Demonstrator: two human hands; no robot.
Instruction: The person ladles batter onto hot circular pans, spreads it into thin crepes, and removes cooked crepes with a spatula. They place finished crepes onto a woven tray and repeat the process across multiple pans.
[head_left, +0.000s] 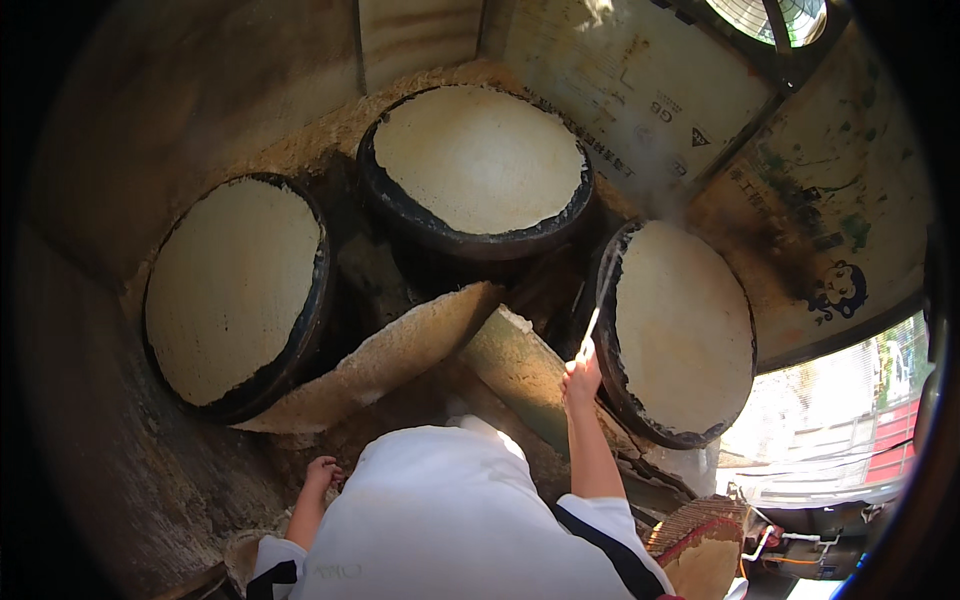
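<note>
My right hand (581, 379) grips a thin, light-coloured stick-like tool (592, 326). Its far end lies along the left edge of a pale round flatbread sheet (686, 330) on the right griddle (613, 382). What the tip is made of cannot be told. My left hand (325, 472) hangs low beside my white shirt (442, 510), fingers bent and partly turned away, with nothing plainly held. Another pale sheet (232, 292) covers the left griddle (321, 300), and a third sheet (480, 157) covers the far griddle (480, 246). All three sheets have ragged edges inside dark rims.
Two crusted, slanting boards, one curved (375, 360) and one greenish (517, 375), stand between me and the griddles. Stained wall panels (637, 82) bearing print surround them. A fan (784, 19) is upper right. Lower right are a ribbed, round-edged object (697, 536) and white pipes (799, 536).
</note>
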